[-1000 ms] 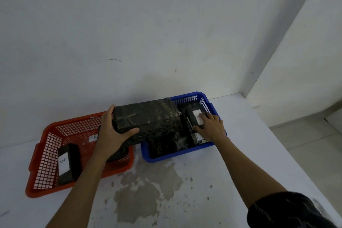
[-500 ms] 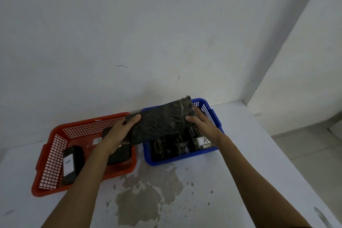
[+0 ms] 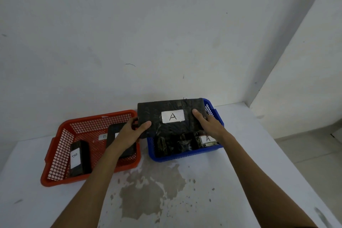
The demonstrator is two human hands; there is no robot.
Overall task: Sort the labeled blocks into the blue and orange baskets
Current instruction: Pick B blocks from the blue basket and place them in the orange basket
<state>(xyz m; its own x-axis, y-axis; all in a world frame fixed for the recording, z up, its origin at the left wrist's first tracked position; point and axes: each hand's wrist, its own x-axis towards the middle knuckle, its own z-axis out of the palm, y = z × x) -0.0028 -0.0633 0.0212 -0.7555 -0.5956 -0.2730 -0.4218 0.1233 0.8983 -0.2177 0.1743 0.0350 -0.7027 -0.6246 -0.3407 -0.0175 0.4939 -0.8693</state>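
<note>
Two bare forearms are seen reaching from the near edge across a white table (image 3: 240, 190); its surface is marred near the middle by a patch of worn, flaked coating (image 3: 148, 194). Beyond it, two mesh plastic baskets are set side by side: an orange basket (image 3: 55, 155) at the left, a blue basket (image 3: 185, 156) at the right. In the orange basket a small black block labelled B (image 3: 79, 157) is laid; a second dark block (image 3: 115, 131) is partly hidden by the left wrist. Glossy black wrapped blocks are packed in the blue basket, one label A (image 3: 208, 139) being visible. A large rectangular black block (image 3: 171, 116), film-wrapped and creased, is held over the blue basket; the left hand (image 3: 132, 133) is closed on its left end, thumb on the face; the right hand (image 3: 209, 126) is closed on its right end. Half a second ago its plain side was shown; its white label A is now turned to the camera.
</note>
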